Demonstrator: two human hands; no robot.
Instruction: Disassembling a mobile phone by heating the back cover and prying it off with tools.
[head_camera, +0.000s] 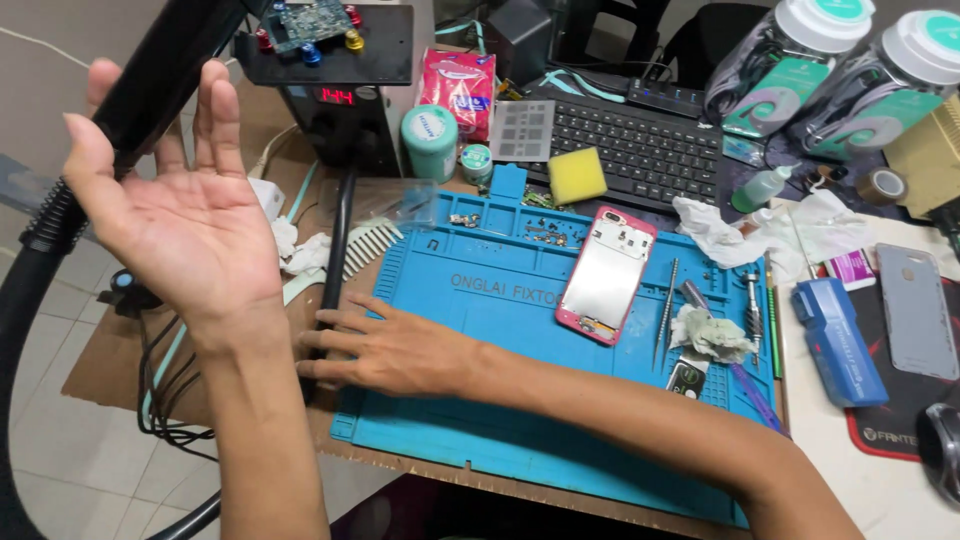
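Observation:
My left hand (185, 215) is raised at the left, palm up toward me and fingers spread, holding nothing. Just behind it runs a thick black ribbed hose (45, 225). My right hand (390, 350) reaches across and lies flat, palm down, on the left edge of the blue work mat (500, 300). Its fingertips touch a thin black hose (338, 235) that runs down from the black station (335, 125). A pink phone (606, 274) with its back off lies on the mat, apart from both hands.
Tweezers (665, 315), a screwdriver (753, 305) and a crumpled tissue (710, 335) lie on the mat's right side. A pale comb (365, 245), yellow sponge (577, 175), black keyboard (640, 145), green jar (430, 140), blue box (838, 340) and grey phone cover (915, 310) surround it.

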